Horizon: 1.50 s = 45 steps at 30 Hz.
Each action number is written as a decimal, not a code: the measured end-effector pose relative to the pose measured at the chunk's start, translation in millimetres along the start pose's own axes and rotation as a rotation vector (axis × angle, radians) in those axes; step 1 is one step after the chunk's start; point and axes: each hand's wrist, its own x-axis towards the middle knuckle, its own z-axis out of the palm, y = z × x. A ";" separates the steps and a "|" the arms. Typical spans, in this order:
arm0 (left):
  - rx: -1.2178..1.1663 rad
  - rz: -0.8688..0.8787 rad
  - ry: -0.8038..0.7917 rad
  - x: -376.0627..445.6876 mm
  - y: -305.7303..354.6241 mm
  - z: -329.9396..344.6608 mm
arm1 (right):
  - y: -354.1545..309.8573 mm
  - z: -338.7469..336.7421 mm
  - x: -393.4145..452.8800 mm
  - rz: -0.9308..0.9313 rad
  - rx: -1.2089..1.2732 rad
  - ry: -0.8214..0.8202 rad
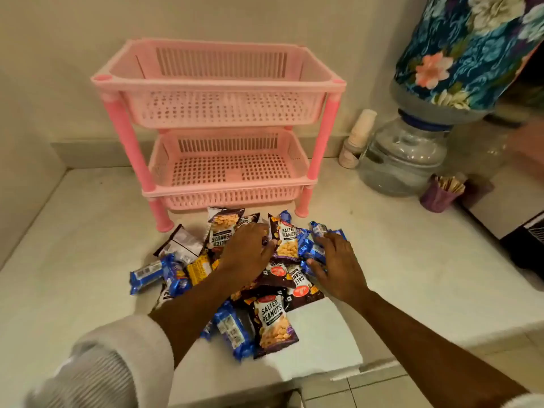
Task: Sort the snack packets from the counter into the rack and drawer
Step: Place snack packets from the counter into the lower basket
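Note:
A pile of snack packets lies on the white counter point(88, 231) in front of a pink two-tier rack point(219, 113). Both rack baskets hold nothing. Dark salted-peanut packets point(272, 322) mix with blue biscuit packets point(145, 275) and a yellow packet point(198, 269). My left hand point(245, 254) rests on the middle of the pile, fingers curled over a peanut packet. My right hand point(338, 266) lies on the pile's right side, with its fingers and thumb round the blue packets point(309, 250). No drawer is in view.
A water dispenser base point(403, 160) with a floral-covered jug point(468, 48) stands at the back right. Beside it are a small cream bottle point(357, 136) and a purple cup of sticks point(441, 192). A dark appliance point(527, 237) sits at the right edge. A white cloth point(323, 343) lies under the pile's front.

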 end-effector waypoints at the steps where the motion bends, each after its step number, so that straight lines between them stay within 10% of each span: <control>1: -0.002 -0.009 0.010 3.8 4.9 5.6 | 4.7 2.8 -4.8 -0.014 0.019 0.012; 17: 0.048 -0.472 -0.004 45.6 43.6 57.5 | 46.7 20.5 -23.3 -0.074 0.284 -0.059; 26: -0.462 -0.491 0.104 44.2 53.1 41.8 | 40.9 -5.0 -7.2 -0.052 0.712 0.011; 40: -0.879 -0.413 0.125 44.6 27.0 -45.4 | -59.7 -42.9 73.8 0.467 1.777 -0.211; 45: -0.876 -0.433 0.216 55.4 -10.1 -94.0 | -102.0 -52.4 115.8 0.540 1.732 -0.371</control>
